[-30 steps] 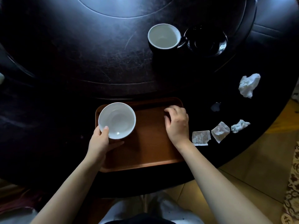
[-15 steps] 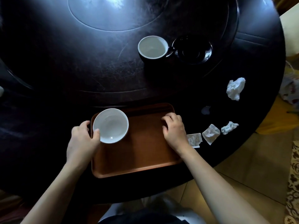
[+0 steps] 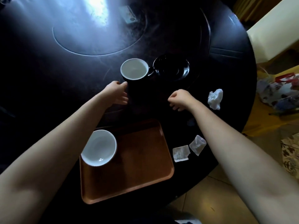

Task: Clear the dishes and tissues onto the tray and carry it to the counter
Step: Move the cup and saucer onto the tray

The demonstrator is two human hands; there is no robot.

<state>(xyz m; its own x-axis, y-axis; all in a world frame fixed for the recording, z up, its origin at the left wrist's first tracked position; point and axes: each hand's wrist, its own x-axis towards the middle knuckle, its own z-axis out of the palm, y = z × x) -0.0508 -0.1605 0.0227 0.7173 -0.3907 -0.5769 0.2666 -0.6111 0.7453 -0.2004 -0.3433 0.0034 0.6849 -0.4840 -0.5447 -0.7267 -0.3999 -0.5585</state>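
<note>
Grasp rigid, fragile, glossy cup (image 3: 134, 69), far of tray (image 3: 137, 172), around body with spread-fingered left hand (image 3: 116, 94); keep right hand (image 3: 180, 99), fingers loosely curled, empty, for saucer (image 3: 171, 67).

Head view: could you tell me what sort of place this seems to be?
Probably a home dining area: a round dark table with a raised turntable centre, a used cup and bowl, crumpled tissues, and tiled floor beside it.
</note>
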